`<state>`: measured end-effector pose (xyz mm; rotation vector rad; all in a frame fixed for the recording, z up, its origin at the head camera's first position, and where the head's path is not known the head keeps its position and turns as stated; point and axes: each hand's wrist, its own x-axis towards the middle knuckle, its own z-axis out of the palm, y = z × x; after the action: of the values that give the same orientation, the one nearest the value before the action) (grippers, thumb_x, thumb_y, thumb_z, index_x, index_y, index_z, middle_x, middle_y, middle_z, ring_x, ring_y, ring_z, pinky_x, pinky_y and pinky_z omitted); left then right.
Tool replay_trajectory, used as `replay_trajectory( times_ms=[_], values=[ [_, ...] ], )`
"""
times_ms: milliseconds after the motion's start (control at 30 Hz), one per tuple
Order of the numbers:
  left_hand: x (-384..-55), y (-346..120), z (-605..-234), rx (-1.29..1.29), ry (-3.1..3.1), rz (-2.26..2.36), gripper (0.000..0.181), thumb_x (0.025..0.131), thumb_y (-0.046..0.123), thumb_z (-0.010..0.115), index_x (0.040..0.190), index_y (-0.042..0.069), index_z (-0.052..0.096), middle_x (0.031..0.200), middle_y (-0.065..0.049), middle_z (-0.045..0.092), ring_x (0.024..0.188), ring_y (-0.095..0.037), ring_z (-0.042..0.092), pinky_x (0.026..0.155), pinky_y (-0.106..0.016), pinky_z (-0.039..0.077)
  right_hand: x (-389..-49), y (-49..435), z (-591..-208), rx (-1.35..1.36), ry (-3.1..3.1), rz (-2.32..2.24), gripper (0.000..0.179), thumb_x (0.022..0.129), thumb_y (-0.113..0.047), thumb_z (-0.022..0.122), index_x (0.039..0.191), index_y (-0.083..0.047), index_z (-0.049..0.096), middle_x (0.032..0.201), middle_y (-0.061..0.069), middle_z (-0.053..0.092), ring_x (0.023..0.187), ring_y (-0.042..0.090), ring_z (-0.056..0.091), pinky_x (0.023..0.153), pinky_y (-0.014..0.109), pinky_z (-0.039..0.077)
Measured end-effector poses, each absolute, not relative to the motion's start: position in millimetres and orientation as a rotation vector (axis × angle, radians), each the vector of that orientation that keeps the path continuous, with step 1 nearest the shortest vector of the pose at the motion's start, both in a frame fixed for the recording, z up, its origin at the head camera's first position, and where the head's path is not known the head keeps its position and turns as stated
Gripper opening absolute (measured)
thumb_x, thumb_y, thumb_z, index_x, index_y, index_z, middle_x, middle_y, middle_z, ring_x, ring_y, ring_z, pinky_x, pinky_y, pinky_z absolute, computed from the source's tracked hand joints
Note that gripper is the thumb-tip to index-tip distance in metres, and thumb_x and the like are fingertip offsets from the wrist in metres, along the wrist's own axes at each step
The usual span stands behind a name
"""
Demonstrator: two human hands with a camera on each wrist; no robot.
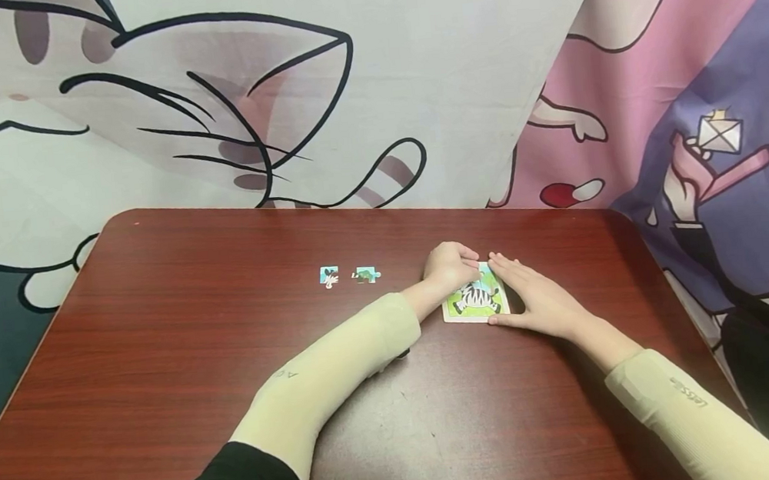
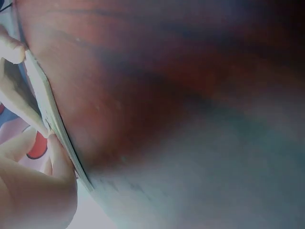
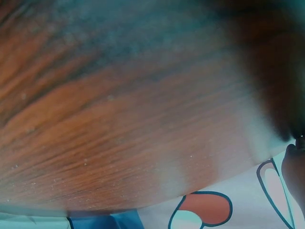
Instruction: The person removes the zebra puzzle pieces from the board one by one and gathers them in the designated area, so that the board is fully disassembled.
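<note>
A square zebra jigsaw puzzle (image 1: pixel 477 301) with a white border lies on the table in the head view. Over its upper left part is my left hand (image 1: pixel 452 266), fingers curled. In the left wrist view the thumb and finger of my left hand (image 2: pixel 40 186) meet at the face of the puzzle (image 2: pixel 47 98), seen nearly edge-on; they appear to pinch a puzzle piece, mostly hidden. My right hand (image 1: pixel 539 298) holds the puzzle from the right, thumb at the lower edge and fingertips at the upper right corner. The right wrist view shows table surface, not the puzzle.
Two loose puzzle pieces lie left of the hands: one blue with black and white (image 1: pixel 328 276), one blue and green (image 1: pixel 366 274). The brown wooden table (image 1: pixel 176 314) reaches back to a cartoon-printed curtain (image 1: pixel 452 71). My left forearm crosses the table's middle.
</note>
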<state>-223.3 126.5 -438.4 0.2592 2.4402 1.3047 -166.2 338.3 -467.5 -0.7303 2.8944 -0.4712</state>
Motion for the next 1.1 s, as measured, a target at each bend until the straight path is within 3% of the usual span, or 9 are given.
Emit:
replay_trajectory(
  times_ms=[200, 400, 700, 1100],
  values=[
    [-225.9, 129.5, -441.9, 0.48, 2.609, 1.054, 0.029, 0.092, 0.018, 0.083, 0.12, 0.011, 0.077, 0.108, 0.003, 0.081, 0.1, -0.008, 0.074, 0.089, -0.02, 0.055, -165.9, 338.3, -466.7, -0.729, 2.89, -0.478, 0.108, 0.084, -0.046, 0.088, 0.165, -0.002, 0.032, 0.173, 0.016, 0.031, 0.161, 0.036, 0.031, 0.131, 0.053, 0.025],
    [-229.3, 131.7, -443.2, 0.592, 2.705, 0.894, 0.027, 0.091, 0.026, 0.085, 0.115, 0.015, 0.077, 0.105, 0.006, 0.078, 0.097, -0.006, 0.07, 0.092, -0.021, 0.054, -165.8, 338.1, -465.8, -0.729, 2.889, -0.484, 0.108, 0.084, -0.046, 0.088, 0.165, -0.002, 0.033, 0.173, 0.017, 0.032, 0.161, 0.036, 0.031, 0.132, 0.052, 0.024],
    [-233.6, 131.1, -441.6, 0.713, 2.702, 0.774, 0.025, 0.094, 0.03, 0.082, 0.115, 0.017, 0.078, 0.108, 0.007, 0.077, 0.099, -0.007, 0.069, 0.092, -0.023, 0.054, -165.5, 336.8, -464.3, -0.725, 2.889, -0.478, 0.108, 0.084, -0.046, 0.088, 0.164, 0.0, 0.032, 0.173, 0.018, 0.032, 0.161, 0.037, 0.031, 0.133, 0.049, 0.022],
    [-232.9, 131.5, -442.0, 0.744, 2.694, 0.729, 0.024, 0.096, 0.028, 0.08, 0.117, 0.016, 0.076, 0.114, 0.004, 0.075, 0.105, -0.009, 0.069, 0.096, -0.025, 0.055, -165.2, 336.0, -464.1, -0.687, 2.904, -0.446, 0.11, 0.084, -0.05, 0.087, 0.164, 0.001, 0.032, 0.172, 0.022, 0.031, 0.161, 0.039, 0.031, 0.132, 0.053, 0.023]
  ],
)
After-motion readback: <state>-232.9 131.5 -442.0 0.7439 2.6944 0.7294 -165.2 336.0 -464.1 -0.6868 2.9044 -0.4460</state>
